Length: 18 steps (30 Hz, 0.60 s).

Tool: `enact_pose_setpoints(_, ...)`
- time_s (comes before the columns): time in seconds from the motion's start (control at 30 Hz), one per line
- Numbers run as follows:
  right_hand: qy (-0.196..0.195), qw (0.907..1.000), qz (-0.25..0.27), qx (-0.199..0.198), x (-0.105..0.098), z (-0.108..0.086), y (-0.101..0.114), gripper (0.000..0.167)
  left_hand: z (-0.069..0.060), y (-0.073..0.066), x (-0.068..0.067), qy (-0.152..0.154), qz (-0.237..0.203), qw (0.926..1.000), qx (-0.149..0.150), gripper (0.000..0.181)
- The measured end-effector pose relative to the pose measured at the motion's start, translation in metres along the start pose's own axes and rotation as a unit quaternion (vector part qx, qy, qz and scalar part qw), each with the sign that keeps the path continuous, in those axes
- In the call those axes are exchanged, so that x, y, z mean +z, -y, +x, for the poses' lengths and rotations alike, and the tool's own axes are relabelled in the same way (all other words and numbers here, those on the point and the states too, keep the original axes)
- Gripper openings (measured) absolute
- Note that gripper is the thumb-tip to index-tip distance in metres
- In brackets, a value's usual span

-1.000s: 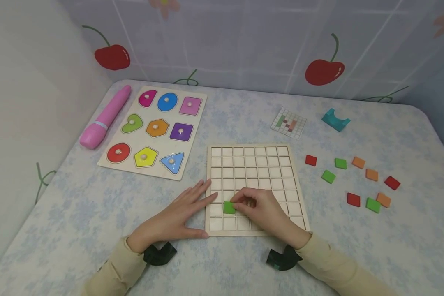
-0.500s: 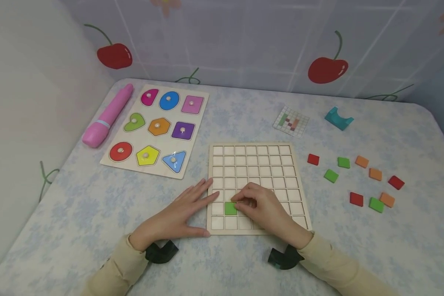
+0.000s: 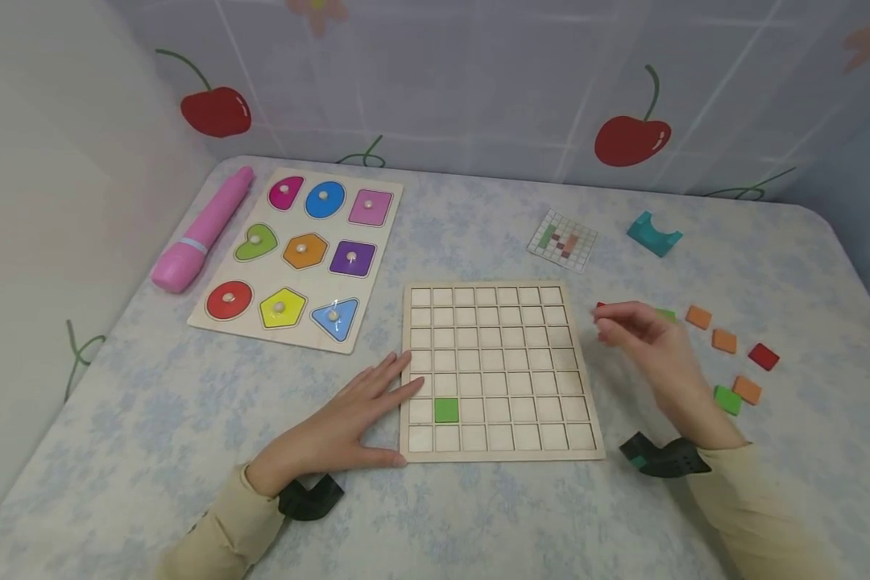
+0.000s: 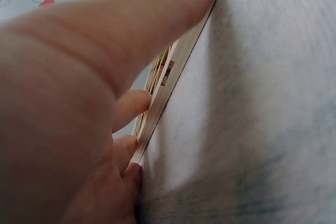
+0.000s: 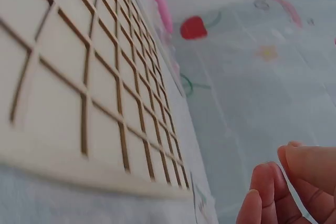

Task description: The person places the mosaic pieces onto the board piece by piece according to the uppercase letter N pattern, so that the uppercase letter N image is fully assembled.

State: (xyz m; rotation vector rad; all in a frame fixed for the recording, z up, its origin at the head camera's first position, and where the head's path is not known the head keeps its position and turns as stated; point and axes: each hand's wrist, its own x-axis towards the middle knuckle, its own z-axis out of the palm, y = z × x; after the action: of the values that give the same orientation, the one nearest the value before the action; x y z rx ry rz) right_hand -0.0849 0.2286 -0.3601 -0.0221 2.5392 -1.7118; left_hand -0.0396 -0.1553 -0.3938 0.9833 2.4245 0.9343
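A wooden grid board (image 3: pixel 503 455) lies mid-table, with one green square tile (image 3: pixel 446 410) seated in a cell near its lower left. My left hand (image 3: pixel 341 423) rests along the board's left edge, fingers spread; the left wrist view shows the thumb against the board's side (image 4: pixel 176 59). To the right of the board, my right hand (image 3: pixel 656 354) hovers over the loose tiles. Its fingers are loosely bent, with a gap between thumb and fingertips and nothing held, as the right wrist view also shows. It partly covers a red tile (image 3: pixel 602 306) and another green tile (image 3: pixel 667 314).
Loose orange tiles (image 3: pixel 724 341), a red tile (image 3: pixel 764 356) and a green tile (image 3: pixel 727 399) lie at right. Farther back are a pattern card (image 3: pixel 562 241) and a teal curved piece (image 3: pixel 654 234). A knobbed shape puzzle (image 3: pixel 297 270) and a pink wand-like object (image 3: pixel 203 229) occupy the left.
My right hand has let go of the green tile, which now sits in its cell, and has moved right, off the board, to the loose tiles. The left hand has stayed in place.
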Motion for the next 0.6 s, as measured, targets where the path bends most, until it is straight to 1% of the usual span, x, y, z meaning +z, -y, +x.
enact_pose_setpoints(0.03,-0.015,0.9997,-0.008,0.018,-0.011,0.000,-0.005,0.037,0.000,0.000,0.000,0.000,0.001,1.0000,0.000,0.089)
enact_pose_setpoints(0.1,-0.029,0.9982,-0.011,0.051,-0.032,0.000,-0.015,0.043,0.000,0.001,0.000,-0.001,0.001,1.0000,0.002,0.089)
enact_pose_setpoints(0.13,-0.033,0.9971,-0.014,0.067,-0.041,-0.001,-0.021,0.045,0.000,0.001,0.000,-0.001,0.001,1.0000,0.002,0.089)
enact_pose_setpoints(0.17,-0.036,0.9959,0.001,0.083,-0.049,-0.001,-0.026,0.047,-0.001,0.001,0.001,-0.001,0.001,1.0000,0.003,0.089)
enact_pose_setpoints(0.2,-0.038,0.9949,0.000,0.093,-0.056,-0.002,-0.032,0.049,-0.001,0.001,0.001,-0.001,0.000,1.0000,0.003,0.089)
enact_pose_setpoints(0.27,-0.036,0.9930,-0.014,0.112,-0.067,-0.002,-0.040,0.052,-0.001,0.001,0.001,-0.001,0.000,1.0000,0.003,0.089)
enact_pose_setpoints(0.3,-0.035,0.9926,-0.022,0.114,-0.071,-0.002,-0.044,0.053,-0.001,0.001,0.000,-0.001,0.000,1.0000,0.002,0.089)
enact_pose_setpoints(0.37,-0.032,0.9907,-0.058,0.119,-0.076,-0.001,-0.051,0.054,-0.001,0.002,0.000,-0.001,0.000,1.0000,0.001,0.089)
enact_pose_setpoints(0.4,-0.027,0.9881,-0.092,0.120,-0.077,0.000,-0.054,0.055,0.000,0.002,0.000,-0.001,0.001,1.0000,0.000,0.089)
enact_pose_setpoints(0.47,-0.019,0.9826,-0.134,0.127,-0.078,0.002,-0.059,0.056,0.000,0.002,0.000,-0.002,0.001,1.0000,-0.001,0.089)
enact_pose_setpoints(0.6,0.001,0.9724,-0.189,0.136,-0.076,0.005,-0.066,0.061,0.000,0.002,0.001,-0.001,0.001,1.0000,-0.003,0.089)
